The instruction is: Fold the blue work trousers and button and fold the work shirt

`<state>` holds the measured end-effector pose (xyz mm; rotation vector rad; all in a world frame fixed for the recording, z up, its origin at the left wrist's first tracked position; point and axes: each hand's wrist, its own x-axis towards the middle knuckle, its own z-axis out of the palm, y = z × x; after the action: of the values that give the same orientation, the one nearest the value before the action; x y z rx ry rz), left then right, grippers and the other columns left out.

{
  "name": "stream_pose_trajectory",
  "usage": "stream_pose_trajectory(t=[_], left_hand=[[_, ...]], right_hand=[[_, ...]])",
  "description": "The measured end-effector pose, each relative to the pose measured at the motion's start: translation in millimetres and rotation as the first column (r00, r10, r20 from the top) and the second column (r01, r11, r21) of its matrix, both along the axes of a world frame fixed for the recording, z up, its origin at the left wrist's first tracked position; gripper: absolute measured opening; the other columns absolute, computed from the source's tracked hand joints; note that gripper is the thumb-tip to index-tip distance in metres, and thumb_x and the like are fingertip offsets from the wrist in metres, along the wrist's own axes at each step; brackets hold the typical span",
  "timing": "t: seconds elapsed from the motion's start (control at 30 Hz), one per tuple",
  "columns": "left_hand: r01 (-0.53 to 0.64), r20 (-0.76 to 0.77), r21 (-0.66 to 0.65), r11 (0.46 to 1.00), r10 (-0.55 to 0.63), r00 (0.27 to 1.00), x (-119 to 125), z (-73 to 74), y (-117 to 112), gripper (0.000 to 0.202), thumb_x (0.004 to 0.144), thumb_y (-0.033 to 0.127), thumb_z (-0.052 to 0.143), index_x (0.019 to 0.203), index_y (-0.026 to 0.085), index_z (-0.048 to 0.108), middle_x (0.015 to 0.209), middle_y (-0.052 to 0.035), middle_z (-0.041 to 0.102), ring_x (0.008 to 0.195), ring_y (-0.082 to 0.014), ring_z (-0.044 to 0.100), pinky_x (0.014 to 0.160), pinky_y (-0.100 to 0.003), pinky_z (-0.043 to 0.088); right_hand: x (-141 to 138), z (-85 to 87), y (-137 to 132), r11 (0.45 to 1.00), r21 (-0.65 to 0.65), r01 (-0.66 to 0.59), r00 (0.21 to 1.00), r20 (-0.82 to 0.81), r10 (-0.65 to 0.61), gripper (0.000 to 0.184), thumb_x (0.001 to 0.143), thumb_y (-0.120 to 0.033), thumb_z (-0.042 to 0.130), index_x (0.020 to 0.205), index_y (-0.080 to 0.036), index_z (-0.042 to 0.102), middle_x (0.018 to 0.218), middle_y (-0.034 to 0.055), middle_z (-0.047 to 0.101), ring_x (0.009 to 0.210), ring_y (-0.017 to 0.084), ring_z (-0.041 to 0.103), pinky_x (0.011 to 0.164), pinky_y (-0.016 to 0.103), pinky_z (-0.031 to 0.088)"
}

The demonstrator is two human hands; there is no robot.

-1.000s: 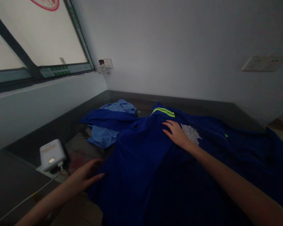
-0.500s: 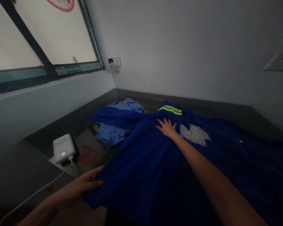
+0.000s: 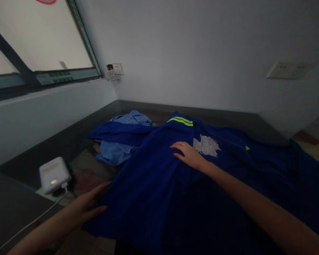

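Note:
A dark blue jacket (image 3: 159,191) with two neon-yellow stripes (image 3: 180,121) and a white printed patch (image 3: 206,146) lies spread over the dark counter (image 3: 228,118). My right hand (image 3: 187,155) rests flat on the jacket, fingers stretched out, just left of the white patch. My left hand (image 3: 89,205) lies at the jacket's near left edge, fingers extended and touching the cloth. A light blue garment (image 3: 117,154) lies crumpled under the jacket's left sleeve (image 3: 114,132).
A white power bank (image 3: 54,174) with a white cable (image 3: 21,226) sits on the counter at the left. A window (image 3: 34,39) fills the upper left. Wall sockets (image 3: 114,71) hang in the corner, another socket plate (image 3: 287,70) at the right.
My right hand slid back along the jacket toward me. My left hand shifted slightly at the near left edge. The view swung to the right.

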<state>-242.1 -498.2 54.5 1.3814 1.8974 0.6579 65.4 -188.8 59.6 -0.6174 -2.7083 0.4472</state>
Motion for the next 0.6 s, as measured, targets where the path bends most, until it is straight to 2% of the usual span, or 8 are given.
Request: stream_pose_trajectory(t=[0.07, 0.13, 0.17, 0.23, 0.3, 0.33, 0.47, 0.6], left_hand=[[-0.026, -0.07, 0.04, 0.999, 0.029, 0.997, 4.7, 4.5, 10.8, 0.059, 0.073, 0.05, 0.067, 0.127, 0.032, 0.055, 0.125, -0.0035, 0.063, 0.115, -0.0325, 0.058, 0.098, -0.042, 0.048], [-0.033, -0.118, 0.037, 0.999, 0.037, 0.992, 9.2, 3.9, 24.5, 0.057, 0.075, 0.054, 0.062, 0.127, 0.031, 0.054, 0.118, -0.0049, 0.067, 0.106, -0.0313, 0.064, 0.093, -0.041, 0.051], [-0.032, -0.145, 0.034, 0.999, 0.037, 0.989, 11.0, 2.1, 32.5, 0.056, 0.078, 0.055, 0.058, 0.128, 0.03, 0.053, 0.115, -0.0053, 0.068, 0.101, -0.0305, 0.066, 0.091, -0.041, 0.052], [-0.018, -0.195, 0.028, 0.999, 0.023, 0.98, 13.6, -2.5, 50.7, 0.056, 0.082, 0.056, 0.051, 0.13, 0.027, 0.05, 0.114, -0.0067, 0.068, 0.099, -0.0299, 0.067, 0.089, -0.042, 0.052], [-0.005, -0.227, 0.045, 0.999, 0.015, 0.974, 16.2, -6.5, 71.2, 0.058, 0.084, 0.056, 0.048, 0.133, 0.024, 0.047, 0.116, -0.0091, 0.067, 0.105, -0.0306, 0.064, 0.092, -0.043, 0.05], [0.006, -0.229, 0.068, 0.998, 0.009, 0.973, 17.8, -8.1, 81.5, 0.06, 0.084, 0.055, 0.047, 0.134, 0.022, 0.045, 0.121, -0.0103, 0.064, 0.111, -0.0307, 0.061, 0.095, -0.044, 0.048], [0.079, -0.176, 0.193, 0.978, -0.045, 0.983, 25.5, -12.2, 112.7, 0.06, 0.085, 0.048, 0.047, 0.137, 0.018, 0.039, 0.141, -0.0111, 0.048, 0.129, -0.0278, 0.045, 0.109, -0.045, 0.035], [0.109, -0.133, 0.23, 0.967, -0.08, 0.988, 27.4, -13.8, 118.6, 0.061, 0.086, 0.042, 0.048, 0.141, 0.019, 0.032, 0.148, -0.0103, 0.038, 0.136, -0.0259, 0.036, 0.113, -0.046, 0.026]], right_hand=[[24.7, 9.8, -37.3, 0.982, -0.033, -0.185, 0.982, -0.046, 0.183, 0.027, 0.089, -0.016, 0.055, 0.114, -0.02, 0.063, 0.115, 0.0084, 0.063, 0.11, 0.021, 0.056, 0.096, 0.038, 0.046], [48.1, 13.8, -72.5, 0.944, -0.091, -0.316, 0.949, -0.038, 0.314, 0.027, 0.089, -0.013, 0.053, 0.112, -0.021, 0.064, 0.115, 0.0072, 0.064, 0.107, 0.019, 0.058, 0.092, 0.035, 0.048], [58.4, 13.4, -87.3, 0.926, -0.113, -0.36, 0.932, -0.011, 0.361, 0.029, 0.088, -0.012, 0.053, 0.113, -0.022, 0.064, 0.119, 0.0071, 0.063, 0.111, 0.019, 0.057, 0.095, 0.037, 0.047], [74.3, 8.4, -109.0, 0.901, -0.127, -0.414, 0.903, 0.066, 0.424, 0.041, 0.084, -0.008, 0.053, 0.122, -0.024, 0.06, 0.133, 0.0076, 0.055, 0.125, 0.022, 0.048, 0.106, 0.046, 0.037], [83.5, 0.2, -120.4, 0.896, -0.125, -0.426, 0.885, 0.147, 0.441, 0.052, 0.082, -0.007, 0.053, 0.13, -0.026, 0.054, 0.144, 0.0082, 0.044, 0.134, 0.025, 0.036, 0.11, 0.055, 0.027], [85.8, -4.2, -123.2, 0.9, -0.109, -0.423, 0.883, 0.175, 0.436, 0.053, 0.083, -0.007, 0.052, 0.132, -0.027, 0.052, 0.146, 0.0086, 0.041, 0.135, 0.026, 0.034, 0.11, 0.057, 0.025], [85.6, -21.5, -126.3, 0.897, 0.079, -0.435, 0.888, 0.201, 0.413, 0.039, 0.093, -0.012, 0.045, 0.129, -0.024, 0.055, 0.14, 0.0112, 0.048, 0.129, 0.03, 0.043, 0.104, 0.061, 0.034], [81.9, -35.9, -129.4, 0.867, 0.276, -0.414, 0.909, 0.089, 0.406, 0.029, 0.096, -0.014, 0.044, 0.117, -0.02, 0.062, 0.126, 0.0118, 0.061, 0.117, 0.027, 0.056, 0.101, 0.055, 0.042]])
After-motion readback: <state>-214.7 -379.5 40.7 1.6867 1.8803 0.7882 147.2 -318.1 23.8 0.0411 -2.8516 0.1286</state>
